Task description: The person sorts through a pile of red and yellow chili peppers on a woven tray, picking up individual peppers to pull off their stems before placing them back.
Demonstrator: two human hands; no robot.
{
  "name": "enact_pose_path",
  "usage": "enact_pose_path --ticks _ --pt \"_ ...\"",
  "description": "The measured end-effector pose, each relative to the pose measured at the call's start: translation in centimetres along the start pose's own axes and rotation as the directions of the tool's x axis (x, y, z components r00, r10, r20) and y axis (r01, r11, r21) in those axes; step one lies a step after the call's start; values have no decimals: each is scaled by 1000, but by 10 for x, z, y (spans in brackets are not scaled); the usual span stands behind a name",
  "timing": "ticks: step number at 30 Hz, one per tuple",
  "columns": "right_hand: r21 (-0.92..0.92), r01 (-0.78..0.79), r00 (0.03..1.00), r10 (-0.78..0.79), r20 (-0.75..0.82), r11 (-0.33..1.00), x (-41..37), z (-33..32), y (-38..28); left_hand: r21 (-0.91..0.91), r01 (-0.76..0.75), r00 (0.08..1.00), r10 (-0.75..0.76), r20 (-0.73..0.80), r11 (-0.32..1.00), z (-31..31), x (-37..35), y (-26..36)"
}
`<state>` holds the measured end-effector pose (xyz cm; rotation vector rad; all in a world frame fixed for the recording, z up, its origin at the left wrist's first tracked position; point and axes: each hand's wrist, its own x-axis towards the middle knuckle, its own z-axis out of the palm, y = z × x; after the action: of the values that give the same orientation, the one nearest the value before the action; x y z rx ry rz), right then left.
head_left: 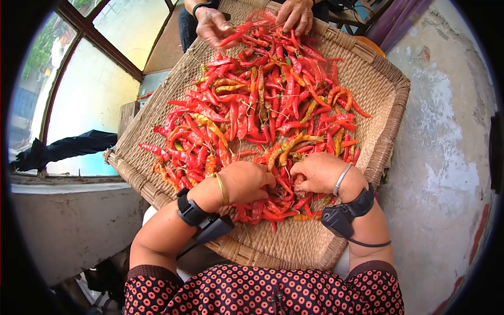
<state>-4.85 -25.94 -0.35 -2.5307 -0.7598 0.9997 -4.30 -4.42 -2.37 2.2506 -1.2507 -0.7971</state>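
Woven tray, centre frame; chillies, red, heaped across it. At 6 o'clock I log left hand and right hand, fingers curled tight around chillies. Risk, I judge: tugging tangled stems could flick chillies over the 6 o'clock rim.

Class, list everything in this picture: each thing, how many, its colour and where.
woven tray: one, tan, centre
chillies: many, red, some orange or yellow, heaped on the tray
another person's hands: two, at tray's far edge, on chillies
dark cloth: one, black, window ledge, left
window: one, dark frame, upper left
wall: one, grey, right
wrist devices: two, black, one per wrist
left hand: one, curled on near chillies, gold bangle
right hand: one, curled on near chillies, silver bangle
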Motion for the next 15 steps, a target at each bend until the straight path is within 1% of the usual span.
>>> enact_pose_path --ticks 1,3,4,6,7,8,9,10,11,12,13,14,15 --pt "0 0 1000 0 1 1000 -1 -1 -1 -1 0 1000 0 0 1000 0 0 -1" --pt "-48 -41 999 40 -16 998 -4 -5 -3 -67 -67 997 69 21 995 -1 -1 -3" --pt "-48 -40 999 40 -17 998 -3 -6 -2 -67 -67 997 69 21 996 -3 -2 -2" --pt "13 16 991 -14 -136 1000 -3 -8 1 -174 -73 995 85 60 982 -8 -4 1" --pt "13 15 991 -13 -137 1000 -3 -11 2 -174 -74 995 85 60 982 -8 -4 1" --pt "104 69 962 -39 -269 992 -4 -14 2 -220 -155 986 137 -95 963 -8 -5 0" --pt "186 134 916 -50 -398 973 -5 -16 1 -252 -241 952 178 -250 937 -8 -5 0" --pt "187 134 916 -50 -399 973 -7 -19 -2 -252 -241 952 178 -249 937 -9 -5 1" --pt "321 174 901 -19 -433 931 -9 -21 -7 -274 -202 927 93 -363 940 -10 -5 5" --pt "445 217 887 15 -461 869 -9 -22 -10 -301 -165 883 5 -469 939 -10 -5 7" --pt "475 243 887 5 -462 846 -8 -19 -11 -298 -166 837 -25 -546 940 -7 -3 8" --pt "474 243 887 4 -461 846 -6 -17 -13 -299 -166 837 -26 -547 940 -7 -2 9" --pt "418 301 867 -63 -495 857 -4 -14 -16 -331 -160 831 -54 -554 930 -7 -1 10"
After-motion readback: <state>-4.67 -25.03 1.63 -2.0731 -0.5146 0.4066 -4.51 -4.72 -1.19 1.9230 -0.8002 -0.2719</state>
